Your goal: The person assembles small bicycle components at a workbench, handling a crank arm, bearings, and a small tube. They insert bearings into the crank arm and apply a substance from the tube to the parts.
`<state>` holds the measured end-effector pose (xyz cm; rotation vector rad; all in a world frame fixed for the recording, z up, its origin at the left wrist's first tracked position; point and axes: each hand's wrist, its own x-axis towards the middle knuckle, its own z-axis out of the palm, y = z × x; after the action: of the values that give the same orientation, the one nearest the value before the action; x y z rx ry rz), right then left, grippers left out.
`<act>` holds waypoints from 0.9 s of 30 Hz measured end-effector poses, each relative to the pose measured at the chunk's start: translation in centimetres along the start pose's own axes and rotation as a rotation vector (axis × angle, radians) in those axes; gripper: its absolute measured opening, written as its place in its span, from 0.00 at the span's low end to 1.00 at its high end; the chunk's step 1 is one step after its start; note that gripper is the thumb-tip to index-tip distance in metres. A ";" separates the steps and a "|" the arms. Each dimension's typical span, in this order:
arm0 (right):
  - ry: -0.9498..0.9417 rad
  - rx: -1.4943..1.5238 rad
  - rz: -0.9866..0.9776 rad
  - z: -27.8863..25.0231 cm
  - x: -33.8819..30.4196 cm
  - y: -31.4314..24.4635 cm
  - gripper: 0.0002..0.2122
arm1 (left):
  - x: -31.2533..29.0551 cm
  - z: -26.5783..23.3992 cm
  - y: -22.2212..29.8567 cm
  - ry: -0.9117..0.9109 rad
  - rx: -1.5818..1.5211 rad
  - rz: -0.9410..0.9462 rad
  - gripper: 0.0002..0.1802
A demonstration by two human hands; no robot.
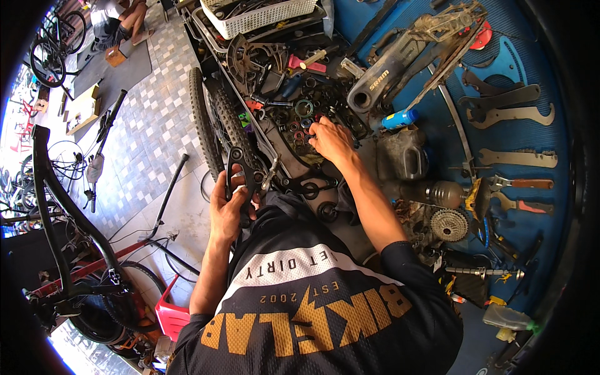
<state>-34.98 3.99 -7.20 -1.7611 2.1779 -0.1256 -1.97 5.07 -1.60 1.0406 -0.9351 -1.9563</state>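
In my left hand (226,211) is a black bicycle linkage (250,177) with round bearing holes at its ends, held upright with the fingers wrapped round its lower part. My right hand (332,140) reaches over a cluttered spread of small bearings and rings, its fingertips bent down among them. Whatever those fingertips pinch is too small to make out. A green ring (304,109) lies just beyond them. Close to the right wrist is a blue cylinder (400,119). Other black round parts (327,211) lie between my arms.
Bicycle tyres (199,119) stand left of the parts. A white basket (262,20) is at the far side. A crank arm (381,84), a cassette (449,225) and flat wrenches (512,115) lie right. At left are a black bike frame (56,206), a pink stool (172,312) and another person.
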 end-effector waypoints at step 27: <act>-0.010 0.933 -0.190 -6.6 -7.5 -10.8 0.10 | 1.2 2.2 0.8 -0.080 -0.074 0.030 0.26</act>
<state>-25.60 7.81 3.46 -1.3615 1.5074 -0.9886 -4.16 4.18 -0.44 0.9074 -0.9095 -2.0052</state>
